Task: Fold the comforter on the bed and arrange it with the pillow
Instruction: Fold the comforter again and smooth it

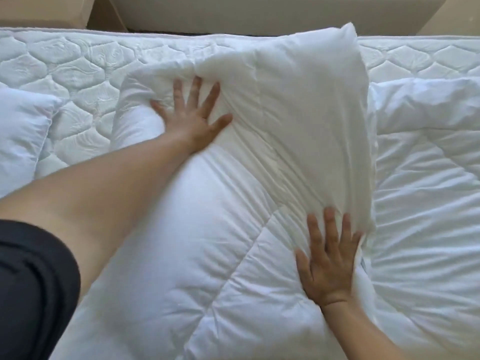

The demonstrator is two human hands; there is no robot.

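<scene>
Head cam: comforter [207, 229] centre, part-folded, flap [309, 100] up toward 1 o'clock. L hand [193, 110] at 11, R hand [328, 258] at 5, both w/ fingers spread wide, pressing flat, gripping nothing. At 9, pillow [20, 136] on mattress [78, 68]. Risk: uneven release, so puffy flap springs back and fold skews.

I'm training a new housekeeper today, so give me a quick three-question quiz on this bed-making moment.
1. True or false: the left hand and the right hand both press flat, fingers straight, on the comforter.
2. Where is the pillow? A) at the left edge of the view B) under the right hand C) on the floor
3. Fill in: the bare surface beyond the left hand is a quilted ____.
Key: 1 true; 2 A; 3 mattress.
</scene>
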